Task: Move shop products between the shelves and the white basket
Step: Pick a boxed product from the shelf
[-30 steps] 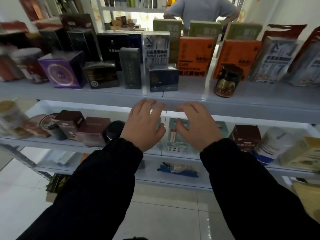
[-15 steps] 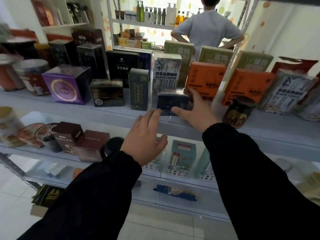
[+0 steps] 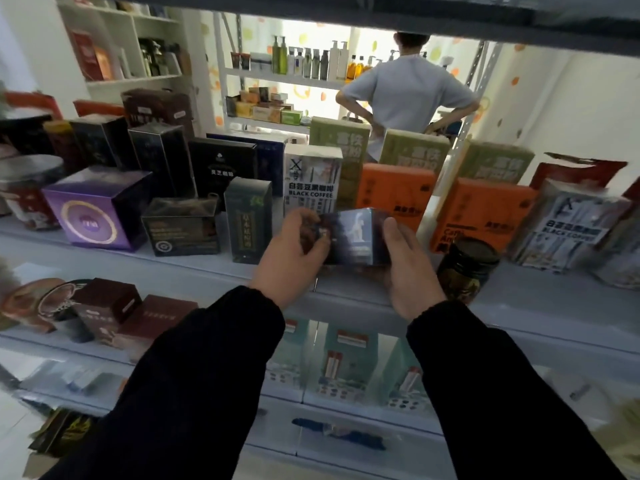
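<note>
A small dark blue box (image 3: 353, 235) with a pale figure on its face is tilted just above the front of the upper shelf (image 3: 214, 268). My left hand (image 3: 294, 252) grips its left end, fingers curled over the top. My right hand (image 3: 407, 268) holds its right end, thumb up along the side. The white basket is not in view.
Boxes crowd the upper shelf: a purple cube (image 3: 93, 209), a dark green carton (image 3: 247, 220), a white black-coffee box (image 3: 311, 178), orange boxes (image 3: 394, 195). A dark jar (image 3: 465, 268) stands right of my right hand. Lower shelves hold more products. A person (image 3: 405, 95) stands behind the shelving.
Both hands rose from the lower shelf edge to the upper shelf. They took hold of the dark blue box, which now sits tilted and lifted between them.
</note>
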